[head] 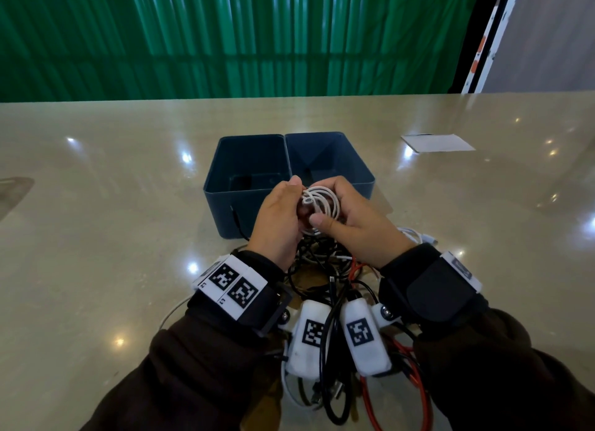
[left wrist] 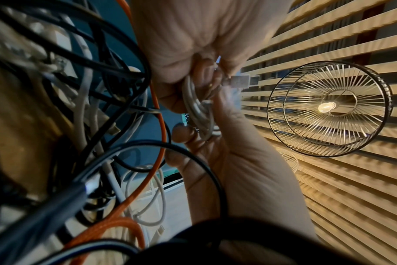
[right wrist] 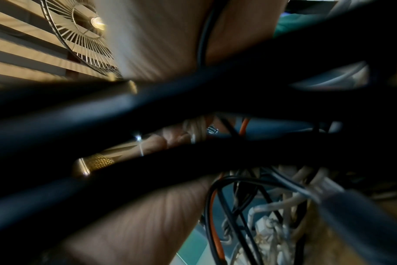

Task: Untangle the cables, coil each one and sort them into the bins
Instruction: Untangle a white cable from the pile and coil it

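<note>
Both hands hold a small coil of white cable point(head: 322, 205) just in front of two dark blue bins. My left hand point(head: 280, 218) grips the coil's left side and my right hand point(head: 351, 224) curls round its right side, thumb pressed on the loops. In the left wrist view the white coil point(left wrist: 198, 111) sits between the fingers, its USB plug point(left wrist: 240, 81) sticking out. The left bin point(head: 222, 202) and the right bin point(head: 363, 169) stand side by side. A tangle of black, white and orange cables point(head: 335, 289) lies under my wrists.
A white sheet of paper point(head: 436, 142) lies at the far right of the glossy beige table point(head: 96, 221). A black cable end point(head: 236, 221) rests against the left bin's front wall. Thick black cables point(right wrist: 193, 111) block most of the right wrist view.
</note>
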`<state>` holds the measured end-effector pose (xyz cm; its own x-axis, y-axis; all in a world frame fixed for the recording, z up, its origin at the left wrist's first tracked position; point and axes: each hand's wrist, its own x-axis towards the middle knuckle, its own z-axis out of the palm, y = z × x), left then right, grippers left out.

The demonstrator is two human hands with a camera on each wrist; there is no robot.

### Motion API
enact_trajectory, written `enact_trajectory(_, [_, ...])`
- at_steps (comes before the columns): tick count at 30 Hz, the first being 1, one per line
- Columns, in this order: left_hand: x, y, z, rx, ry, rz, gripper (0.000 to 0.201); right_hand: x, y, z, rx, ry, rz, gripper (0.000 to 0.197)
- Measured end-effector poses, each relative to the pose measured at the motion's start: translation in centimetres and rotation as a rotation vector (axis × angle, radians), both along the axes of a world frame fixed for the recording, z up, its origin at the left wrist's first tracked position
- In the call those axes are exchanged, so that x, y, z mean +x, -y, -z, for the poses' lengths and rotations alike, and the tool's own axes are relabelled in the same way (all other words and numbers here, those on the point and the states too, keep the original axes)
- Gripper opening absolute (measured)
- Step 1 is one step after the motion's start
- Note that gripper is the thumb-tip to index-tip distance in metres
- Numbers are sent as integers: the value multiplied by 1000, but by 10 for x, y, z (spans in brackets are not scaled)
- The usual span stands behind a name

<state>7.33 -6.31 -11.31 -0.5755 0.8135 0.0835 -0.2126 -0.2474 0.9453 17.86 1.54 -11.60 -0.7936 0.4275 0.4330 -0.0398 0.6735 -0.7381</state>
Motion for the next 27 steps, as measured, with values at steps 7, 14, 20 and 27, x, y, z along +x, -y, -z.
enact_trajectory(7, [4,1,-1,-23,-58,42,28,1,1,-1,77,15,87,29])
enact_trajectory(14, [2,2,-2,1,-73,88,29,1,4,-3,38,-4,51,16])
enact_trajectory(20, [3,1,-6,53,52,78,34,-1,5,-1,16,-25,94,5])
enact_trajectory(27, [1,-2,0,40,33,70,22,-3,4,2,-71,-139,139,3])
